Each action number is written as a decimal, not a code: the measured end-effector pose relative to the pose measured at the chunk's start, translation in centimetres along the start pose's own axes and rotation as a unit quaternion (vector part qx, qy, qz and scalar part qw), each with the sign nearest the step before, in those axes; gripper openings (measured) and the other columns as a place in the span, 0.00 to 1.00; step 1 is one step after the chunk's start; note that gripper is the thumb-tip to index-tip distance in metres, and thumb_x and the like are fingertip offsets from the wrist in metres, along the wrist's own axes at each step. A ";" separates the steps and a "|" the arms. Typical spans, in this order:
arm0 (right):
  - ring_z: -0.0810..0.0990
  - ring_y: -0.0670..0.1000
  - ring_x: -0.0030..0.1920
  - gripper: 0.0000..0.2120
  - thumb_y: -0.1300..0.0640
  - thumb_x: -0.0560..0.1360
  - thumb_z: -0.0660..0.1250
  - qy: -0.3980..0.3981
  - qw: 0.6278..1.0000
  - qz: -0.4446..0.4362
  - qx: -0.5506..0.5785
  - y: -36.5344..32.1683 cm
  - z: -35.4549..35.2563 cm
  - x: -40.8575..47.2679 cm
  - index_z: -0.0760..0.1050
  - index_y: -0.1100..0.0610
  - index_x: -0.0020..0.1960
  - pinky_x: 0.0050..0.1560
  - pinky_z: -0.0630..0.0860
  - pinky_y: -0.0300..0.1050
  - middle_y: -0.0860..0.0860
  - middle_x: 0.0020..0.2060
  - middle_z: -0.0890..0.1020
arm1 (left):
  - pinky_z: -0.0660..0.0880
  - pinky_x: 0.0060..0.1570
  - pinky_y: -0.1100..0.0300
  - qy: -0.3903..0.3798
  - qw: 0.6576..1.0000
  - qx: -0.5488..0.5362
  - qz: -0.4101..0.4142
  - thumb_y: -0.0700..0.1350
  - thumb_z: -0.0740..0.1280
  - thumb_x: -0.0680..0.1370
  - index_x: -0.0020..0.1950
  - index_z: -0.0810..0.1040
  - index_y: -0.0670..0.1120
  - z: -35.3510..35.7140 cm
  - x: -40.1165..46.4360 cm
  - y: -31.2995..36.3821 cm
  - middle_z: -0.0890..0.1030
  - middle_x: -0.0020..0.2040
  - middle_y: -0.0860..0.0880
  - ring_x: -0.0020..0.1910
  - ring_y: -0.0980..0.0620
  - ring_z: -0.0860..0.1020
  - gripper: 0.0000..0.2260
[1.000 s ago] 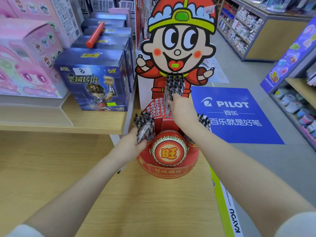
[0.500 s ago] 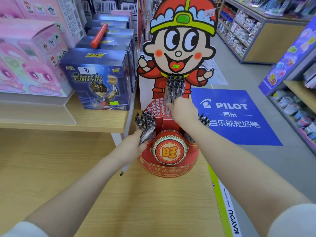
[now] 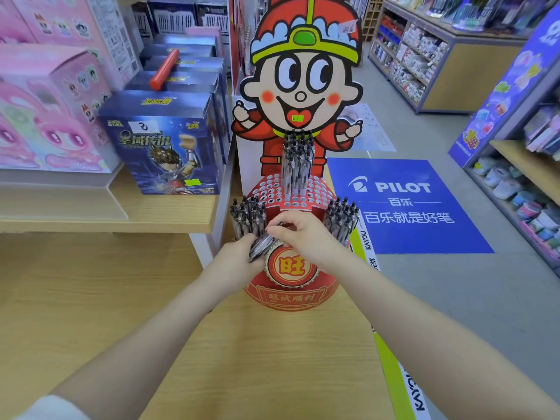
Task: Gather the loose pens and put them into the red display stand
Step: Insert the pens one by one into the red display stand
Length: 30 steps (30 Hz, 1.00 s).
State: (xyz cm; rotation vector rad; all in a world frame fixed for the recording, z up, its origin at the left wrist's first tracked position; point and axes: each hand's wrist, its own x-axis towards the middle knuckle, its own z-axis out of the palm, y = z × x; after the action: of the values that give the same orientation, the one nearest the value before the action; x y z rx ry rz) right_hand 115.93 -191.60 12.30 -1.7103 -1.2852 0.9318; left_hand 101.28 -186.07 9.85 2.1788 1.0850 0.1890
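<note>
- Left hand (image 3: 239, 256): I hold it low against the front left of the stand (image 3: 291, 286), fingers wrapped round a bundle of loose pens (image 3: 263, 245). The bundle slants up to the right, tips toward my other hand, so one pen at a time can be drawn off.
- Right hand (image 3: 303, 234): it sits just beside the left, above the round emblem; thumb and forefinger are pinched on the top end of one pen in the bundle. I judge this to be a pull-out for the next placement.
- Stand: red, on the table (image 3: 188, 344) near its right edge, cartoon backboard upright behind. The top tier is a dome of small holes, each sized for one pen standing upright.
- Pens in stand: one cluster at the middle of the top tier (image 3: 297, 165), with many open holes on both sides; lower clusters at left (image 3: 247, 216) and right (image 3: 341, 218) look full.
- Judgement: the free holes lie around the top cluster, so the drawn pen wants lifting up and over, point down.
- Nearby: blue boxes (image 3: 163, 140) on the shelf to the left.
</note>
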 end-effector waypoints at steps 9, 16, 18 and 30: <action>0.76 0.52 0.35 0.15 0.48 0.79 0.60 0.086 0.992 0.052 0.073 0.7 -1.7 0.4 0.74 0.60 0.46 0.40 0.74 0.48 0.52 0.40 0.79 | 0.77 0.43 0.46 -0.015 1.000 -0.001 -0.011 0.47 0.59 0.80 0.55 0.69 0.44 0.0 -0.7 -0.3 0.81 0.44 0.45 0.41 0.47 0.80 0.07; 0.77 0.43 0.38 0.06 0.60 0.79 0.59 -0.031 0.993 0.003 0.115 0.5 -1.4 0.0 0.73 0.55 0.54 0.37 0.72 0.38 0.51 0.52 0.82 | 0.75 0.39 0.50 -0.020 1.000 -0.015 -0.007 0.47 0.59 0.80 0.50 0.69 0.45 0.2 -0.2 0.0 0.79 0.41 0.46 0.38 0.47 0.78 0.06; 0.74 0.44 0.32 0.04 0.60 0.80 0.59 0.016 0.982 -0.008 0.186 -0.1 -2.0 0.3 0.72 0.54 0.48 0.33 0.70 0.37 0.51 0.41 0.82 | 0.76 0.37 0.54 -0.014 1.000 -0.023 -0.006 0.47 0.60 0.80 0.50 0.70 0.47 0.2 0.0 0.0 0.79 0.41 0.48 0.37 0.50 0.78 0.04; 0.81 0.57 0.44 0.04 0.59 0.79 0.60 0.296 0.953 -0.042 -0.055 0.4 -4.8 5.4 0.66 0.55 0.45 0.49 0.77 0.59 0.59 0.42 0.80 | 0.75 0.32 0.59 0.003 0.999 -0.037 0.018 0.49 0.59 0.80 0.60 0.70 0.50 -0.7 1.3 -0.3 0.77 0.35 0.53 0.30 0.57 0.76 0.10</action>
State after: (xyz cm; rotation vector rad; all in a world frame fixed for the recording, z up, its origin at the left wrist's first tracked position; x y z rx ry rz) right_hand 121.57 -187.20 13.41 -1.8140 -1.0030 0.2557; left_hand 101.59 -184.62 10.01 2.1328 1.0276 0.2483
